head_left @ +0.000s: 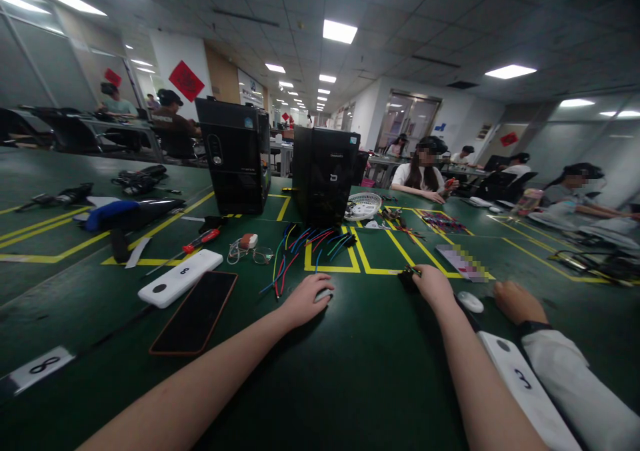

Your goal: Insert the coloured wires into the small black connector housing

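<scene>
My left hand [307,299] rests low over the green table, its fingers curled over a small pale rounded object [324,294] whose kind I cannot make out. Just beyond those fingers lie loose red, blue, green and yellow wires [287,261], some spreading toward a black computer tower [327,178]. Further right, my right hand [434,288] pinches a small black bundle of wires [409,276] at a yellow tape line. The fingers partly hide this bundle. A white earbud-case-like object [471,302] lies to the right of my right wrist.
Left are a smartphone [196,314], a white power bank [181,279], a red-handled screwdriver [201,239] and glasses [255,254]. Another tower [233,158] and a white basket [363,206] stand behind. A co-worker's hand [520,302] rests at right beside another power bank [525,384].
</scene>
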### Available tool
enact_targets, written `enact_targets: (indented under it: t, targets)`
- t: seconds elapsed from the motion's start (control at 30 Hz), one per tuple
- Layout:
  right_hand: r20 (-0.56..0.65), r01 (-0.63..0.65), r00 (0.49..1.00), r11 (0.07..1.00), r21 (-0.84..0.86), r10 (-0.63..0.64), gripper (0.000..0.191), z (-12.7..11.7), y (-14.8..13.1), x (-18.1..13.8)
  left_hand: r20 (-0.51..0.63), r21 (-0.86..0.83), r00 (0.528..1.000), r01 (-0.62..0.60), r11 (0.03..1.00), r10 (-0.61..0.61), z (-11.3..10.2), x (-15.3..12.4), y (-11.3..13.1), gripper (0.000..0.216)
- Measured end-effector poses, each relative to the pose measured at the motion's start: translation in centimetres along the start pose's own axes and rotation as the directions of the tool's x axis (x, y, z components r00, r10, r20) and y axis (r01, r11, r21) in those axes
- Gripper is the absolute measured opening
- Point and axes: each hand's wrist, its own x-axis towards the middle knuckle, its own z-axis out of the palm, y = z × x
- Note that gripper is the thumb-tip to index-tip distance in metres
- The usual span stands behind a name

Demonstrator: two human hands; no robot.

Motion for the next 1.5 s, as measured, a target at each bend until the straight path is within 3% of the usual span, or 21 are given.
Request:
enact_targets:
  t: [0.23,0.37,0.53,0.67,0.8,1.0,1.5]
  targets:
    - [0.017,0.062,0.998,0.998,-0.011,-0.062,0.036,0.2,0.2,0.1,0.003,0.000,1.000,-0.005,1.000,0.005,-0.1,0.0,0.0,0.024]
    - [0.123,0.113,0.987,0.993,-0.032,-0.108,0.037,-0.2,-0.5,0.0,0.001,0.005,1.000,-0.014,1.000,0.014,0.1,0.0,-0.3,0.024]
    - [0.228,0.062,0.971,0.997,0.042,-0.070,0.034,-0.5,-0.6,-0.2,-0.004,0.007,1.000,-0.026,1.000,0.026,0.1,0.0,-0.1,0.023]
    - [0.088,-0.086,0.993,0.991,0.103,0.077,0.039,-0.6,1.0,0.0,-0.011,0.006,1.000,-0.027,1.000,0.027,0.0,0.0,0.1,0.022]
    - [0.002,-0.213,0.977,0.969,0.124,0.214,0.042,-0.5,2.7,0.5,-0.010,0.009,0.999,-0.031,0.999,0.031,0.1,0.0,0.0,0.022]
    - [-0.054,-0.094,0.993,0.981,0.170,0.105,0.036,0.4,2.8,0.6,0.007,0.005,1.000,-0.017,1.000,0.017,0.0,0.0,0.0,0.023]
    - [-0.041,-0.035,0.998,0.996,0.087,0.039,0.034,0.8,2.0,0.7,-0.006,0.008,0.999,-0.033,0.999,0.033,0.1,0.0,-0.1,0.021]
